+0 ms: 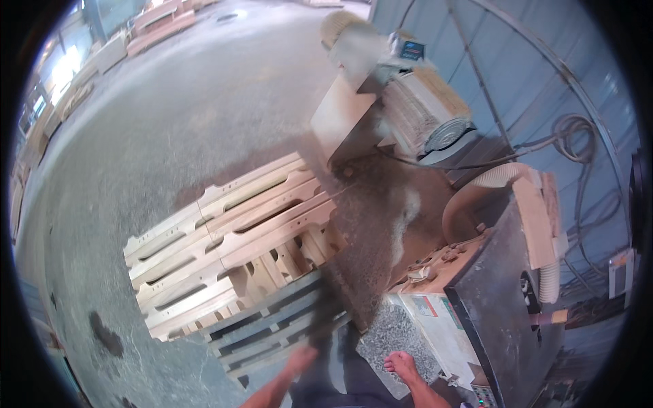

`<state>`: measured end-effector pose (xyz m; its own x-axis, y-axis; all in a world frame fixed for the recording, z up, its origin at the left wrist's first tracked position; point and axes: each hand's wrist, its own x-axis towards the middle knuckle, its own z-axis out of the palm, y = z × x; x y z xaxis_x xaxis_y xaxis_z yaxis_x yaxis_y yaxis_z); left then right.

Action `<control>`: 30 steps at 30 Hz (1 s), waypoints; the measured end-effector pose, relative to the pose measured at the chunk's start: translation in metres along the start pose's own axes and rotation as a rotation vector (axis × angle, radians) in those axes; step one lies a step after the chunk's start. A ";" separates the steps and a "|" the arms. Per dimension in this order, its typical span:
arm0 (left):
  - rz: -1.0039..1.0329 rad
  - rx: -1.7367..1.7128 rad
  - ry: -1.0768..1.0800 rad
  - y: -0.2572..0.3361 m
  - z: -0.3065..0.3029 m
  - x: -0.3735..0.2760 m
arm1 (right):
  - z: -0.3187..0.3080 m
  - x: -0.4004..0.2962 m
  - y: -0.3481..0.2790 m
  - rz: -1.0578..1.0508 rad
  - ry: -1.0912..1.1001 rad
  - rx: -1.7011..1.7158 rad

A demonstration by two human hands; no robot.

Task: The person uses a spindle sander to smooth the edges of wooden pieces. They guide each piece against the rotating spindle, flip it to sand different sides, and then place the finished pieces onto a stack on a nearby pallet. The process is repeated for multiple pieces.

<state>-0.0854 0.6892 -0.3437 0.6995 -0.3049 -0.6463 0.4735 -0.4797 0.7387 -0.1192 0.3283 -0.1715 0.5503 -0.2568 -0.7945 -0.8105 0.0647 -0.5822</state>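
Observation:
My left hand point(302, 358) is blurred in front of my legs, beside the near end of a stack of pallets point(265, 334). I cannot make out its fingers or anything in it. Over the speckled floor to the right, my right hand point(401, 363) hangs with curled fingers and no object showing in it. It is nearest to a white machine cabinet point(443, 326) with a dark upright panel point(490, 290). Wooden boards with cut-out edges, slots and small holes point(219, 239) lie in rows on the pallets, left of my legs.
An electric motor point(423, 109) with a dusty metal housing point(342, 117) stands ahead. A ribbed hose point(459, 199) bends behind the cabinet, whose top point(433, 265) carries dust and scraps. Coiled cable point(576, 137) hangs by the metal wall. Concrete floor point(127, 137) stretches left towards stacked timber point(160, 25).

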 end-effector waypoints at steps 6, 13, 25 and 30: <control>-0.052 0.129 -0.306 0.118 -0.023 -0.075 | -0.009 -0.036 -0.005 -0.093 -0.042 0.081; -0.106 0.118 0.342 0.086 -0.115 -0.076 | -0.051 -0.047 0.049 -0.174 0.007 0.226; 0.078 0.088 -0.365 0.195 0.065 -0.135 | -0.174 -0.096 0.270 -0.089 0.343 0.530; 0.054 0.195 -0.383 0.220 0.094 -0.114 | -0.196 -0.136 0.315 -0.068 0.479 0.509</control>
<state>-0.1115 0.5411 -0.1255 0.4536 -0.5999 -0.6591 0.3058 -0.5899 0.7473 -0.4890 0.1941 -0.2133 0.3525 -0.6653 -0.6581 -0.5181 0.4469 -0.7293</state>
